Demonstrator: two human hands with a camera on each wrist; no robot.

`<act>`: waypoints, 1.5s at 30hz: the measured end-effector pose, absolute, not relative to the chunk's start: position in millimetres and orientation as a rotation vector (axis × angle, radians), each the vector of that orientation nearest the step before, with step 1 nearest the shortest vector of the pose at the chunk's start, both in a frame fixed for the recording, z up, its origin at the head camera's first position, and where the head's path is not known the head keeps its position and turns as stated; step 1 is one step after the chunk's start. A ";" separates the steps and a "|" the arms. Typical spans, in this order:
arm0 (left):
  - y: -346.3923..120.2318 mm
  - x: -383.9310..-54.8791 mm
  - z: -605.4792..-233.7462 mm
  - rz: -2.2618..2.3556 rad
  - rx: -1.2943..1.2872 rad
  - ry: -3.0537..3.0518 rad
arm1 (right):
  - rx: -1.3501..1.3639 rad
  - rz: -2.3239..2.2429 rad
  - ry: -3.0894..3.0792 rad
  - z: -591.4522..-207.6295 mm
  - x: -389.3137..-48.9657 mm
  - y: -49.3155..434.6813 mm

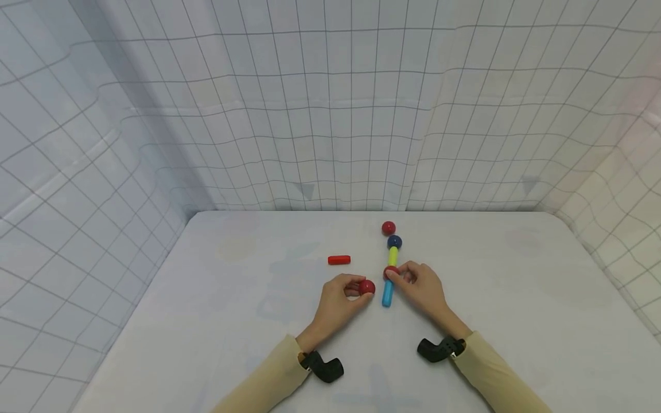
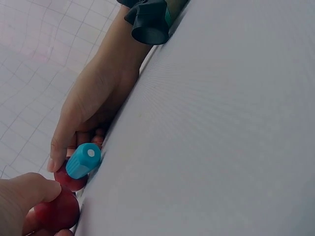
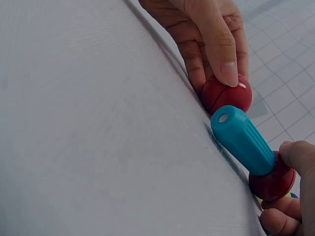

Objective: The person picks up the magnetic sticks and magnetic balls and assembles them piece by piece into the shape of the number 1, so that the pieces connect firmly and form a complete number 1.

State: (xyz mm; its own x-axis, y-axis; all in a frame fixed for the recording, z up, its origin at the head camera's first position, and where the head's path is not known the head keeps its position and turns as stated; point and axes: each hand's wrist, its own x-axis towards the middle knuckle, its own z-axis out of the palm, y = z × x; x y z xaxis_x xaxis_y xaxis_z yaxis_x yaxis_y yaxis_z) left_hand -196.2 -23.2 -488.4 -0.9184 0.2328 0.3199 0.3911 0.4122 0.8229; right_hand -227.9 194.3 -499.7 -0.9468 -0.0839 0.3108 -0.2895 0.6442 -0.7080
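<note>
My left hand (image 1: 337, 302) pinches a red ball (image 1: 367, 287) between thumb and fingers, just left of a chain of pieces. In that chain a dark blue ball (image 1: 395, 241), a yellow-green stick (image 1: 393, 256), a second red ball (image 1: 388, 274) and a light blue stick (image 1: 387, 293) lie in line. The chain's red ball is held by my right hand (image 1: 422, 288), thumb on top. From the right wrist view, the light blue stick (image 3: 243, 140) joins that ball, and its free end, with a pale round tip, is close to the left hand's ball (image 3: 228, 94).
A loose red stick (image 1: 339, 260) lies on the white table (image 1: 232, 321) left of the chain. Beyond the dark blue ball sits another red ball (image 1: 388, 228). A white grid-lined curtain (image 1: 335, 115) surrounds the table's back and sides.
</note>
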 end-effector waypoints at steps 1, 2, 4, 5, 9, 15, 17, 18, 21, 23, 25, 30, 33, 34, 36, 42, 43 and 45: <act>-23.3 -196.2 -488.7 -1.518 -0.562 -2.502 | 0.303 1.190 -2.616 -499.8 -228.0 194.3; -23.3 -196.0 -488.6 -1.512 -0.564 -2.502 | 0.300 1.189 -2.618 -499.7 -228.0 194.4; -23.2 -195.8 -488.5 -1.503 -0.571 -2.501 | 0.293 1.191 -2.622 -499.3 -227.9 194.5; -23.2 -195.8 -488.6 -1.500 -0.575 -2.502 | 0.287 1.190 -2.625 -499.0 -227.8 194.6; -23.2 -195.0 -487.9 -1.487 -0.578 -2.512 | 0.272 1.199 -2.631 -497.9 -227.1 194.7; -24.5 -191.7 -486.5 -1.476 -0.564 -2.540 | 0.266 1.204 -2.641 -498.5 -227.4 193.8; -24.6 -190.9 -487.1 -1.475 -0.561 -2.554 | 0.267 1.204 -2.642 -498.7 -227.6 193.7; -24.6 -190.8 -487.7 -1.476 -0.558 -2.560 | 0.268 1.203 -2.642 -498.8 -227.8 193.7; -25.0 -190.2 -489.1 -1.484 -0.550 -2.574 | 0.271 1.202 -2.639 -498.8 -228.2 193.7; -25.4 -189.5 -489.3 -1.501 -0.542 -2.577 | 0.271 1.199 -2.639 -499.1 -228.3 193.8; -25.9 -188.6 -489.3 -1.510 -0.541 -2.576 | 0.276 1.199 -2.636 -499.4 -228.4 193.8; -26.1 -186.7 -489.1 -1.502 -0.555 -2.565 | 0.300 1.204 -2.622 -500.1 -229.0 194.3; -25.9 -185.5 -489.4 -1.501 -0.567 -2.558 | 0.301 1.203 -2.620 -500.9 -229.1 194.7; -25.8 -185.1 -489.6 -1.505 -0.567 -2.559 | 0.298 1.203 -2.620 -500.8 -229.2 194.9; -26.0 -184.3 -490.0 -1.504 -0.573 -2.558 | 0.301 1.204 -2.617 -500.7 -229.4 194.9; -26.6 -181.4 -490.6 -1.517 -0.566 -2.561 | 0.309 1.194 -2.622 -501.0 -229.1 194.7; -26.5 -181.1 -490.7 -1.520 -0.569 -2.558 | 0.306 1.192 -2.625 -501.1 -228.9 194.8; -26.1 -180.9 -490.6 -1.528 -0.573 -2.550 | 0.310 1.190 -2.620 -500.8 -229.0 194.9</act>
State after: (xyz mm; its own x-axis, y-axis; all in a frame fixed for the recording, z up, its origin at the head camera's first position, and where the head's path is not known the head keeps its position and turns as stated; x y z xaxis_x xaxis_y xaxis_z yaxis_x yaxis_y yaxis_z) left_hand -180.9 -26.1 -490.6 -0.9221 0.2605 0.2861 0.3752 0.4211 0.8258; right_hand -229.0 194.9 -500.8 -0.9470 -0.0904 0.3083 -0.2916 0.6447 -0.7066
